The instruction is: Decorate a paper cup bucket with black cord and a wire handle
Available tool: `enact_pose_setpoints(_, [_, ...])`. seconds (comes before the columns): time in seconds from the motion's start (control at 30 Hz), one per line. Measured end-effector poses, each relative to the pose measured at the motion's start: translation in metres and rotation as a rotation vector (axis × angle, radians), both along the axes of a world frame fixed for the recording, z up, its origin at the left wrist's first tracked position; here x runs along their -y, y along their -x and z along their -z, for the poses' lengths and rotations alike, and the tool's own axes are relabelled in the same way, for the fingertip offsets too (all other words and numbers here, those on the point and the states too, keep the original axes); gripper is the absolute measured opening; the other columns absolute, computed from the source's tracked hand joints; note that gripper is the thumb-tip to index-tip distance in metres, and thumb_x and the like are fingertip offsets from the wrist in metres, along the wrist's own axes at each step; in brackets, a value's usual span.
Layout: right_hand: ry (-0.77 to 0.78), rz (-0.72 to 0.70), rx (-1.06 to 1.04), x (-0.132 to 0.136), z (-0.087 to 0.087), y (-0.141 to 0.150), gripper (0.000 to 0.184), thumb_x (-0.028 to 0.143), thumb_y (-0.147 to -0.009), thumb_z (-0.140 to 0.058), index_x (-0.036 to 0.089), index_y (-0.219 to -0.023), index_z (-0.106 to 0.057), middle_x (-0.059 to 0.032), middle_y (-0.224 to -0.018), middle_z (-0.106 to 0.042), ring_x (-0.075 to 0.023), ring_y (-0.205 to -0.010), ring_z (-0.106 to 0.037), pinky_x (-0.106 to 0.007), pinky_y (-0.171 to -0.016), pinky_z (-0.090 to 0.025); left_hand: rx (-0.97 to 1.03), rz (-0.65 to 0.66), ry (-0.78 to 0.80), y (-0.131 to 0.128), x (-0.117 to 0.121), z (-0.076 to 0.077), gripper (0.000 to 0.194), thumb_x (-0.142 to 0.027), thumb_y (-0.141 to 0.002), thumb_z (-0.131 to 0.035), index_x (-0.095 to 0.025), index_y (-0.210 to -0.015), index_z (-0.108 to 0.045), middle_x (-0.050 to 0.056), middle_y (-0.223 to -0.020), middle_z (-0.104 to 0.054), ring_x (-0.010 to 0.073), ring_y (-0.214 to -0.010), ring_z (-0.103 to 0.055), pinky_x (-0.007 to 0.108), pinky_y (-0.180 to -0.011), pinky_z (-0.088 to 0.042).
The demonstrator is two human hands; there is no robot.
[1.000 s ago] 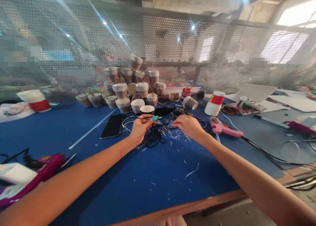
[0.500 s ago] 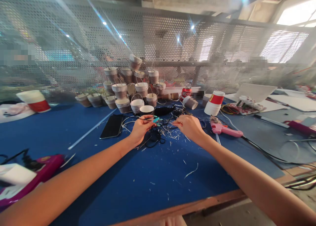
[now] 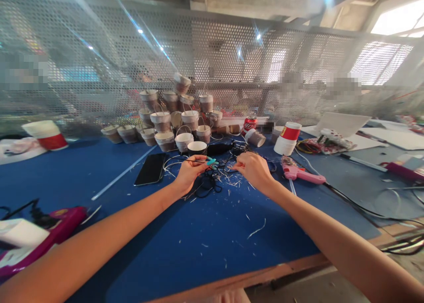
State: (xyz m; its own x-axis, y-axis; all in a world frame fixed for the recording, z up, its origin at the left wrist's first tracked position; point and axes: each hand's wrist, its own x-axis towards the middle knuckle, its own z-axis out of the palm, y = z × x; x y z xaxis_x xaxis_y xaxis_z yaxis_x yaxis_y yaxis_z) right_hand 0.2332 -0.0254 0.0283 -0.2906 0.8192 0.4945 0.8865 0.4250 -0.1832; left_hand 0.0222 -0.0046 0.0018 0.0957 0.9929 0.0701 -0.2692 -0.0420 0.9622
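The left hand [image 3: 188,175] pinched a thin black cord [image 3: 208,176] between thumb and fingers, its long turquoise nails pointing inward. The right hand [image 3: 255,169] was apart from it, fingers curled and tips drawn together; whether they gripped anything was too small to tell. The cord's slack appeared to lie in loops on the table between the hands, nearer the left.

The largest thing was the blue tabletop [image 3: 165,250]. At its back rose a pile of small pails [image 3: 164,140], many with looped handles. A black phone [image 3: 149,169] lay beside the left hand; a pink glue gun [image 3: 303,175] lay beyond the right. A dark cup [image 3: 197,148] stood just behind the left fingers. Smallest were the pale clippings [image 3: 233,179] scattered around the loops.

Good handling here would seem to call for a light pinch near the cord's end, steady wrists, and slack kept free of clippings and tangles.
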Motion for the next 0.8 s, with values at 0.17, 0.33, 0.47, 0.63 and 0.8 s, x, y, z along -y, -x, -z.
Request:
enact_pose_setpoints(0.17, [0.013,-0.025,-0.004,0.0005,-0.0006,0.0007,0.013,0.025,-0.079,-0.063,0.018,-0.068,-0.062,-0.0019,-0.075,-0.065,-0.0145,-0.075,-0.057,-0.024,-0.065,-0.036,0.008,-0.042,-0.024,-0.0013,0.0012,-0.0028,0.034,-0.020,-0.053,-0.082,-0.012,-0.078,-0.062,0.002,-0.064,-0.069,0.0107,-0.059,-0.063,0.019,-0.055,-0.043])
enact_pose_setpoints(0.33, [0.108,-0.052,0.022,0.0028,-0.0072,0.0007,0.019,0.023,-0.088,-0.052,0.019,-0.079,-0.068,-0.0023,-0.084,-0.068,-0.0139,-0.081,-0.060,-0.023,-0.068,-0.039,0.039,-0.071,-0.056,-0.0010,0.0004,-0.0032,0.033,-0.020,-0.052,-0.082,-0.012,-0.077,-0.062,0.001,-0.064,-0.068,0.0095,-0.059,-0.063,0.020,-0.058,-0.045])
enact_pose_setpoints(0.47, [0.099,-0.033,0.065,0.0019,-0.0065,-0.0010,0.023,0.020,-0.088,-0.048,0.019,-0.082,-0.070,-0.0035,-0.088,-0.069,-0.0152,-0.084,-0.061,-0.024,-0.070,-0.040,0.055,-0.058,-0.055,-0.0002,-0.0016,-0.0005,0.037,-0.020,-0.053,-0.082,-0.012,-0.083,-0.062,0.002,-0.069,-0.070,0.0105,-0.062,-0.064,0.021,-0.061,-0.046])
enact_pose_setpoints(0.63, [0.114,0.010,0.037,0.0025,-0.0051,-0.0007,0.018,0.021,-0.084,-0.056,0.020,-0.077,-0.072,-0.0030,-0.084,-0.071,-0.0168,-0.084,-0.062,-0.025,-0.069,-0.040,0.049,-0.037,-0.023,-0.0005,-0.0021,-0.0004,0.038,-0.019,-0.054,-0.081,-0.011,-0.086,-0.060,0.003,-0.068,-0.071,0.0103,-0.061,-0.064,0.020,-0.058,-0.046])
enact_pose_setpoints(0.8, [0.070,0.026,-0.074,0.0035,-0.0034,0.0008,0.017,0.024,-0.077,-0.065,0.019,-0.060,-0.067,-0.0006,-0.071,-0.070,-0.0138,-0.068,-0.062,-0.023,-0.058,-0.036,0.039,-0.028,0.001,-0.0012,-0.0010,-0.0012,0.039,-0.018,-0.055,-0.081,-0.011,-0.087,-0.060,0.003,-0.067,-0.070,0.0114,-0.062,-0.065,0.020,-0.057,-0.046])
